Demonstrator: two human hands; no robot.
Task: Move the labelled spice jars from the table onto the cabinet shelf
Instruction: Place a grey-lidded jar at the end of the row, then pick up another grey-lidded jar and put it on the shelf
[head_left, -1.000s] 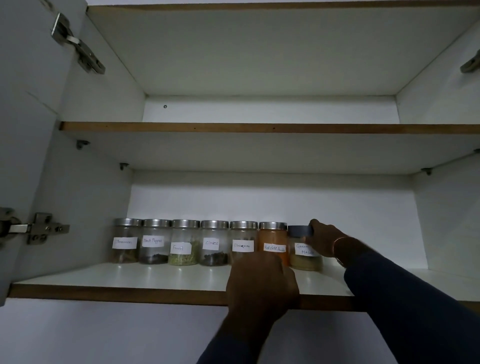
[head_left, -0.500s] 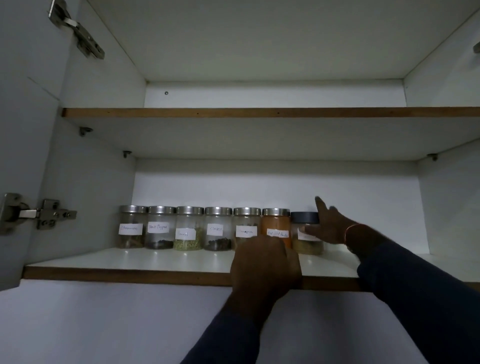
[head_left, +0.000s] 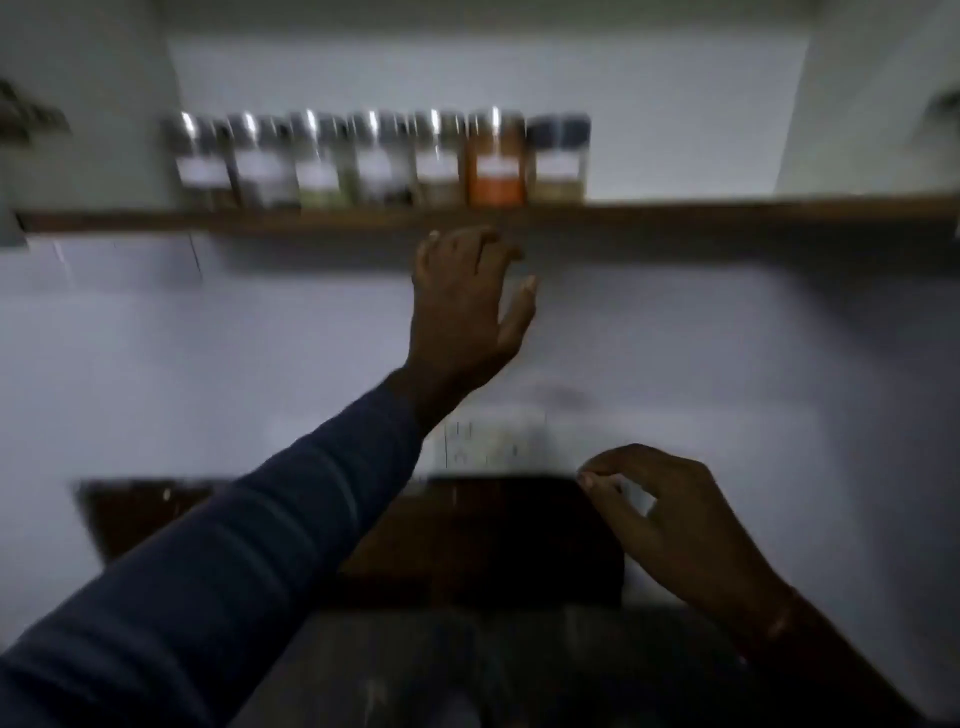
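Note:
Several labelled spice jars (head_left: 379, 161) stand in a row on the cabinet shelf (head_left: 727, 208), blurred by camera motion. An orange-filled jar (head_left: 496, 161) is second from the right, and a dark-lidded jar (head_left: 560, 158) ends the row. My left hand (head_left: 467, 306) is raised just below the shelf's wooden front edge, fingers loosely spread and holding nothing. Down at the lower right, my right hand (head_left: 670, 514) has its fingers curled apart and holds nothing.
A white wall (head_left: 208, 364) runs below the shelf. A white socket plate (head_left: 488, 441) sits on it above a dark wooden surface (head_left: 467, 540). Cabinet side walls and hinges show at the far left and right.
The view has tilted down, so the shelf now sits near the top. My right hand has left the dark-lidded jar and dropped low. My left hand has come off the shelf edge.

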